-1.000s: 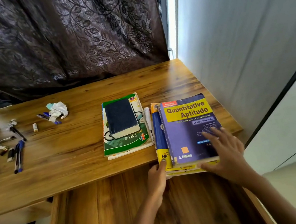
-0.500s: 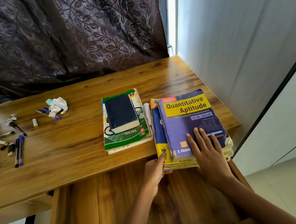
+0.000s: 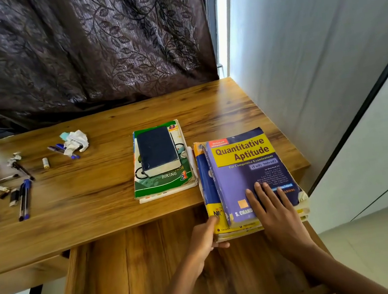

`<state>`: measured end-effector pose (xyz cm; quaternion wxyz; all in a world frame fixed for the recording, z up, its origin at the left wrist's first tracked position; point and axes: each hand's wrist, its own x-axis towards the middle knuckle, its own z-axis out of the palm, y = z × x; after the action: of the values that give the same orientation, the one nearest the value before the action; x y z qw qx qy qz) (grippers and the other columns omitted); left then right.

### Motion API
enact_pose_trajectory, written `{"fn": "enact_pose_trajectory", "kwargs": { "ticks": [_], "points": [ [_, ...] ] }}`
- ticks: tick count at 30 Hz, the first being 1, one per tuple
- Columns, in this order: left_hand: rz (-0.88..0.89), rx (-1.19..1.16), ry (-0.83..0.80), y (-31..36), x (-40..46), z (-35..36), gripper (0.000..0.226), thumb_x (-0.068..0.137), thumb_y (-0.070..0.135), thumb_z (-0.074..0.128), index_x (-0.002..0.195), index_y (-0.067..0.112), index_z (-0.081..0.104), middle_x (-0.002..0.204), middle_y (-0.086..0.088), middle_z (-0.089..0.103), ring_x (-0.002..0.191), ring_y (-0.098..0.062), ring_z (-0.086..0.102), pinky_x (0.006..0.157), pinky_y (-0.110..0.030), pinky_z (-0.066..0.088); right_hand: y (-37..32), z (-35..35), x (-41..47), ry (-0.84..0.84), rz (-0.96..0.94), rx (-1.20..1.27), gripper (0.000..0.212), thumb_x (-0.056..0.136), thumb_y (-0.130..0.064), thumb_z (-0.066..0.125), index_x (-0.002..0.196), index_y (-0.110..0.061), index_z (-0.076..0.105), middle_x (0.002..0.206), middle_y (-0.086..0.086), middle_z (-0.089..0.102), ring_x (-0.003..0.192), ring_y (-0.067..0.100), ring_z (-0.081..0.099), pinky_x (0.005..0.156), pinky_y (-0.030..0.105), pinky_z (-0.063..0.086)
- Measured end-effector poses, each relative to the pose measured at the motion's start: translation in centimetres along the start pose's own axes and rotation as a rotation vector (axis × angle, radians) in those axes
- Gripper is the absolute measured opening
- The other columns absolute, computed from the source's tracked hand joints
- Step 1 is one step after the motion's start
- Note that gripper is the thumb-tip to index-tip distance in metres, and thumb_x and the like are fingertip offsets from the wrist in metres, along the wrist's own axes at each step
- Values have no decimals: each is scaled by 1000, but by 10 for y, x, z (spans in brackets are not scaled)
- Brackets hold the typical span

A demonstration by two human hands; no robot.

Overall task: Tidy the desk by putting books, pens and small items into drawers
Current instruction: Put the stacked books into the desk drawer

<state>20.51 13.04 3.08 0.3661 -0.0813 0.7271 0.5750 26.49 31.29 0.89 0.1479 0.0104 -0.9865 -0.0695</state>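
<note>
Left hand (image 3: 204, 240): we pinched the stack's (image 3: 249, 181) lower-left corner to drag it.
Right hand (image 3: 279, 217): we pressed spread fingers on top, steadying it over the drawer (image 3: 133, 283).

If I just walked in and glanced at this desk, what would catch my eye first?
Probably the purple and yellow Quantitative Aptitude book topping a stack at the desk's near right edge, with the right hand flat on it and the left hand gripping the stack's corner. Then the scattered pens far left.
</note>
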Motion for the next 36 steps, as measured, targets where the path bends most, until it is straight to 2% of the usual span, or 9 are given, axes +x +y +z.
{"fn": "enact_pose_trajectory", "kwargs": {
  "ticks": [5, 9, 12, 15, 17, 19, 24, 29, 36],
  "points": [
    [-31, -164, 120, 1, -5, -3, 30, 97, 42, 42, 98, 17, 59, 83, -1, 66, 72, -9, 63, 56, -21, 42, -20, -16, -28, 17, -21, 62, 107, 40, -36, 92, 129, -6, 41, 120, 21, 62, 109, 38, 60, 78, 51, 53],
    [60, -189, 208, 4, 0, -4, 20, 95, 33, 50, 107, 18, 55, 86, 2, 66, 71, -9, 64, 47, -15, 47, -30, -20, -59, -23, -31, 122, 130, 48, -40, 87, 148, -8, 11, 126, 19, 59, 121, 38, 51, 91, 46, 48],
    [118, -170, 221, 0, -4, -2, 20, 95, 25, 52, 114, 17, 53, 89, 5, 63, 76, -6, 61, 45, -10, 46, -30, -13, -85, 73, -58, 82, 79, 87, -38, 56, 148, -10, 14, 134, 18, 49, 141, 34, 17, 112, 41, 19],
    [136, -136, 218, -20, -12, 5, 32, 94, 27, 51, 124, 17, 49, 107, 3, 63, 94, -11, 62, 69, -15, 53, -30, -7, -106, 84, -56, 68, 45, 101, -29, 26, 141, -9, 32, 130, 17, 56, 138, 31, 21, 110, 42, 19],
    [118, -61, 216, -36, -17, 9, 51, 92, 37, 50, 138, 17, 40, 132, -1, 53, 119, -20, 53, 98, -33, 46, -31, -6, -117, 118, -66, 31, 39, 102, -25, 26, 135, -12, 43, 127, 15, 59, 134, 30, 28, 108, 43, 24],
    [115, -20, 228, -45, -22, 12, 62, 88, 44, 48, 143, 17, 34, 143, -3, 44, 129, -22, 44, 107, -40, 39, -31, -5, -122, 149, -78, -2, 37, 103, -24, 25, 131, -14, 47, 126, 13, 60, 132, 30, 31, 107, 43, 25],
    [123, 43, 207, -48, -23, 12, 67, 87, 48, 44, 145, 19, 28, 147, -1, 38, 132, -19, 41, 109, -42, 37, -31, -5, -123, 176, -66, -54, 37, 102, -23, 26, 133, -13, 45, 127, 13, 59, 131, 30, 32, 106, 43, 26],
    [156, 73, 244, -55, -25, 18, 51, 98, 33, 39, 145, 18, 27, 148, -1, 37, 134, -18, 38, 110, -37, 33, -32, -7, -128, 188, -69, -72, 42, 99, -27, 33, 139, -14, 36, 141, 14, 41, 134, 29, 30, 108, 43, 25],
    [147, 24, 219, -71, -35, 21, 52, 97, 32, 40, 145, 18, 26, 144, 4, 39, 132, -14, 39, 110, -36, 34, -36, -16, -143, 126, -66, -50, 38, 101, -23, 31, 134, -13, 45, 129, 12, 57, 130, 30, 35, 105, 43, 28]
  ]
}}
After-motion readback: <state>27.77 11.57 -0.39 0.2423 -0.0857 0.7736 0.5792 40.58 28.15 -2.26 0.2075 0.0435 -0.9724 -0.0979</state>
